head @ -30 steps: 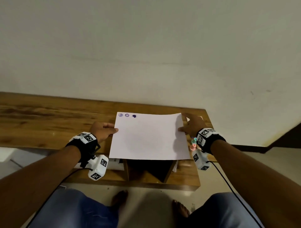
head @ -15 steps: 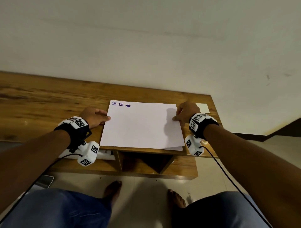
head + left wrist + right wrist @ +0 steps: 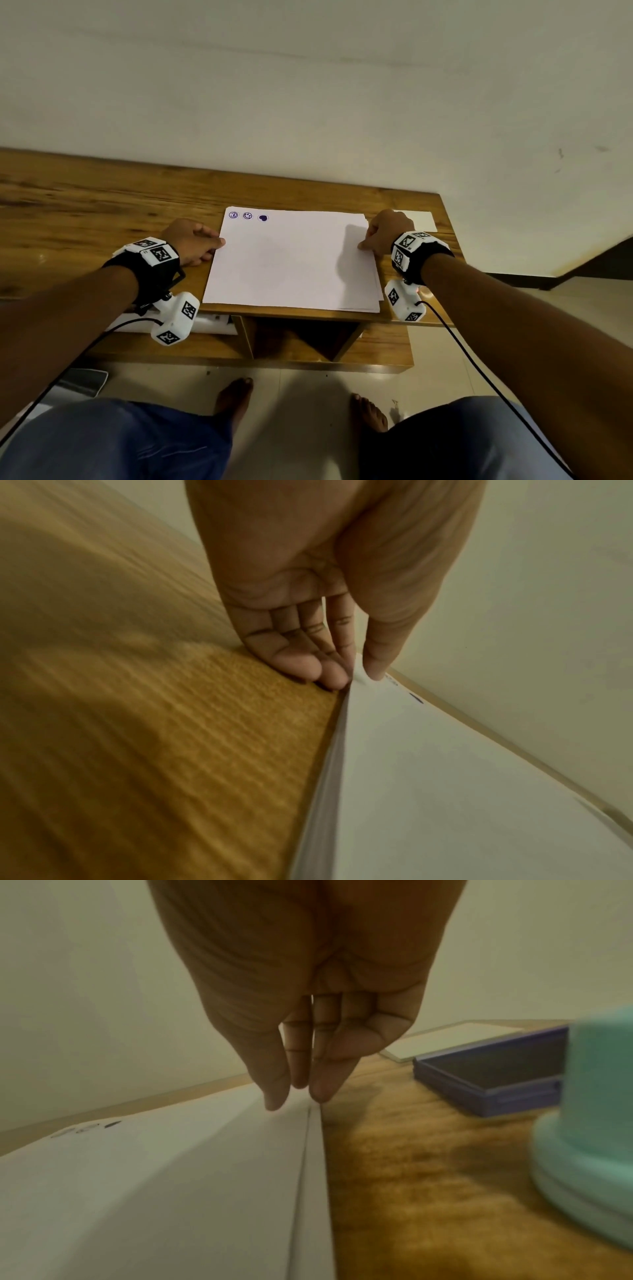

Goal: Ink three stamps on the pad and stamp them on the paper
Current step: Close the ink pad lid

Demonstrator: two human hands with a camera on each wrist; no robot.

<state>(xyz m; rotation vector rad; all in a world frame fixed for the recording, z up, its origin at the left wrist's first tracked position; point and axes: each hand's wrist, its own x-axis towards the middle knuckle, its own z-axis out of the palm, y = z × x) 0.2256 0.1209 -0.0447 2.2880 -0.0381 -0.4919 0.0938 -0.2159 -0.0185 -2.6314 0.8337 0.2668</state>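
A white sheet of paper [image 3: 291, 263] lies on top of a stack of sheets on the wooden table [image 3: 85, 212]. Three purple stamp marks [image 3: 248, 216] sit in a row at its far left corner. My left hand [image 3: 217, 245] pinches the sheet's left edge, thumb on top and fingers under it [image 3: 356, 674]. My right hand [image 3: 364, 245] holds the right edge, with the thumb on the sheet and the fingertips at its border [image 3: 296, 1099]. In the right wrist view an open purple ink pad [image 3: 493, 1074] and a teal stamp [image 3: 589, 1110] stand right of the paper [image 3: 154, 1191].
The ink pad's pale lid [image 3: 416, 219] lies at the table's far right corner. The wall runs close behind the table. A lower shelf holds a white power strip [image 3: 212, 322]. Cables hang from both wrists, and my knees and feet are below the front edge.
Both hands have carried the sheet back from over the table's front edge and lowered it onto the stack. The camera view has also shifted.
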